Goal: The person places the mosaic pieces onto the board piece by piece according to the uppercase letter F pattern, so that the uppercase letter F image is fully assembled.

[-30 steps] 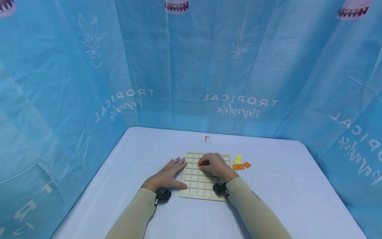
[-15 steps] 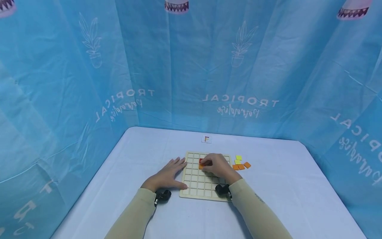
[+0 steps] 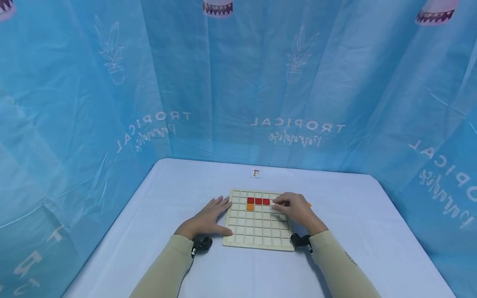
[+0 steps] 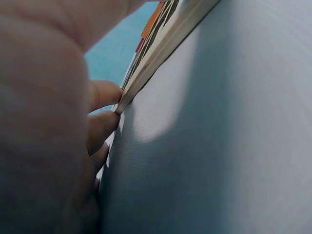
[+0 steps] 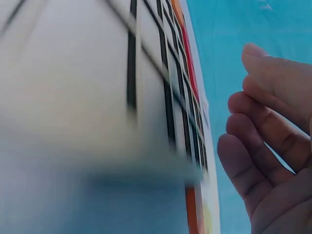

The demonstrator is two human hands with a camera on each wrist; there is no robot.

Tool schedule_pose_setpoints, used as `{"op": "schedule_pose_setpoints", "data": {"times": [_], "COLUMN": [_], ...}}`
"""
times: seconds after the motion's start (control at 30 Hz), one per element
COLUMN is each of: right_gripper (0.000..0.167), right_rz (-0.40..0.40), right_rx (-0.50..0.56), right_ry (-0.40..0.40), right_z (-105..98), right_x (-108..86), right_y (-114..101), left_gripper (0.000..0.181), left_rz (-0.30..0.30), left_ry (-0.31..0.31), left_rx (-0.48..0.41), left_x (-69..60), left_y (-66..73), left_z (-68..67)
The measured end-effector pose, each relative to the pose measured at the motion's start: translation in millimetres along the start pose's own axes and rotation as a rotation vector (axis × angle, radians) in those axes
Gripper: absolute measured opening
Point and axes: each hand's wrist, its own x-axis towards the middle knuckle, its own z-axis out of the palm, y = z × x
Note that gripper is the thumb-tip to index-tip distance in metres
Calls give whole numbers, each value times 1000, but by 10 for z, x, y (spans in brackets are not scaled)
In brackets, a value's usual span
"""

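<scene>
- White table (image 3: pixel 186 178); gridded wooden board (image 3: pixel 266 232) lies flat on it, nearer the table's far edge than its side edges.
- Laid so far: three red tiles (image 3: pixel 258 201) in a row, second row in from the board's far edge, starting at the third column from its left edge.
- One orange tile (image 3: pixel 250 207) set directly below the leftmost red. All four look seated in their cells. Near half of the board bare.
- Off the board: a loose orange tile (image 3: pixel 309 204) on the table, past the board's right edge, partly behind the hand.
- Right wrist view adds an orange sliver (image 5: pixel 192 209) by the board's edge and a blurred yellow patch (image 5: pixel 207 219), probably more loose tiles. Count hidden.
- Small gridded card (image 3: pixel 256 173) close to the table's far edge; coloured figure on it, too small to read cell by cell, so the total remaining can't be fixed.
- Judgement: partly done; red row placed, orange begun, no yellow visible on the board.
- Left hand (image 3: pixel 206 219): fingers spread, touching the board's left edge, thumb toward its near-left corner; likely steadying.
- Right hand (image 3: pixel 296 209): over the board's right edge, fingers loosely bent, no tile visible in them.
</scene>
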Motion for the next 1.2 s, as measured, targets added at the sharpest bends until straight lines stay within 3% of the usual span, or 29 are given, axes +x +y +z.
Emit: {"op": "schedule_pose_setpoints", "data": {"times": [0.2, 0.33, 0.6, 0.97, 1.2], "right_gripper": [29, 29, 29, 34, 32], "right_rz": [121, 188, 288, 401, 385], "right_rx": [-55, -94, -142, -161, -205], "right_ry": [126, 169, 153, 88, 80], "right_z": [-316, -479, -603, -618, -594], "right_x": [-193, -270, -377, -337, -254], "right_y": [216, 391, 634, 685, 669], "left_gripper": [118, 118, 118, 118, 118], "left_rz": [2, -8, 8, 5, -1], "left_ry": [3, 14, 11, 4, 12], "left_rx": [12, -6, -8, -36, -25], "left_x": [-1, -1, -3, 4, 4], "left_y": [-5, -12, -23, -9, -8], "left_z": [3, 6, 10, 39, 20]}}
